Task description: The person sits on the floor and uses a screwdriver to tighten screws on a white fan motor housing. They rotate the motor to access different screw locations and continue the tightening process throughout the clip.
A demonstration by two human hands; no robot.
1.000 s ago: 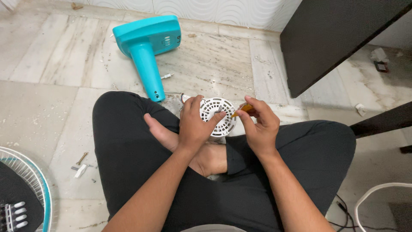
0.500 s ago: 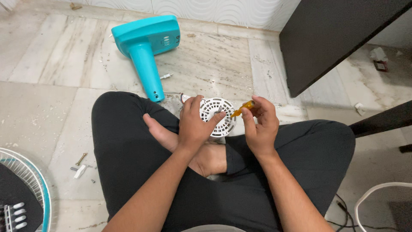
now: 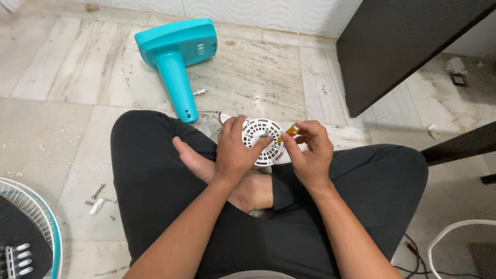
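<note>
So we're mid-disassembly: our left hand point(image 3: 235, 155) grips the round white vented motor cover point(image 3: 262, 140) at frame centre, over our lap, while our right hand point(image 3: 308, 155) pinches a small orange-handled screwdriver point(image 3: 288, 132) against it. Next probably needs steady turning, with the tip seated in the screw.

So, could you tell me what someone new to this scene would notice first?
Probably the two hands at centre: the left hand grips a round white vented housing above the crossed legs, while the right hand holds a small amber-handled screwdriver to it. Next, the bright teal fan stand lying on the marble floor at upper left, and a wire fan guard at the lower-left corner.
</note>
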